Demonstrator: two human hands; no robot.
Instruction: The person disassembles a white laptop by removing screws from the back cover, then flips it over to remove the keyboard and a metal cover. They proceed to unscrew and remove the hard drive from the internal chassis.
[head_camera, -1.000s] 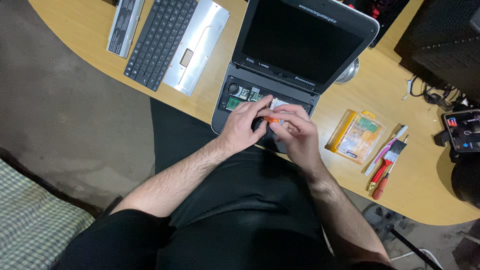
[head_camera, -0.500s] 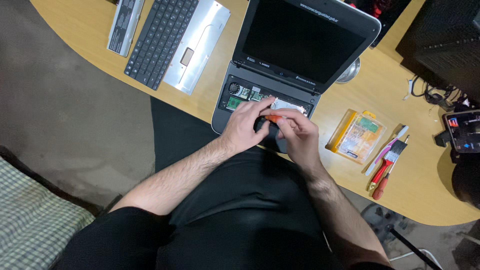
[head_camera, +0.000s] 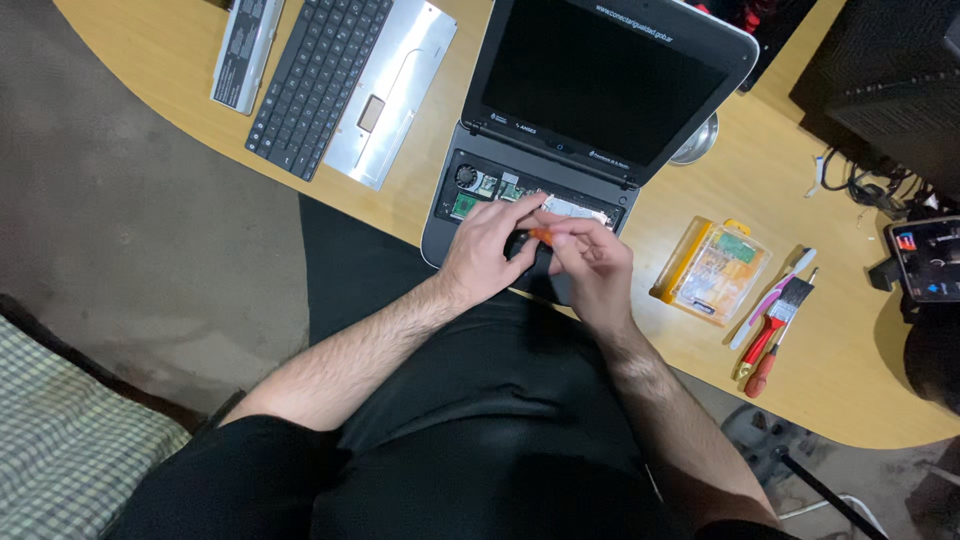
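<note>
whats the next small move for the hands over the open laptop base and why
Probably keep the left hand steadying the laptop while the right hand works the orange-handled tool at the silver part. Both hands meet there, and the base lies open with its keyboard set aside.

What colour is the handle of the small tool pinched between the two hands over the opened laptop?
Orange; the small tool's handle shows only as a sliver between the fingers, in the head view.
</note>
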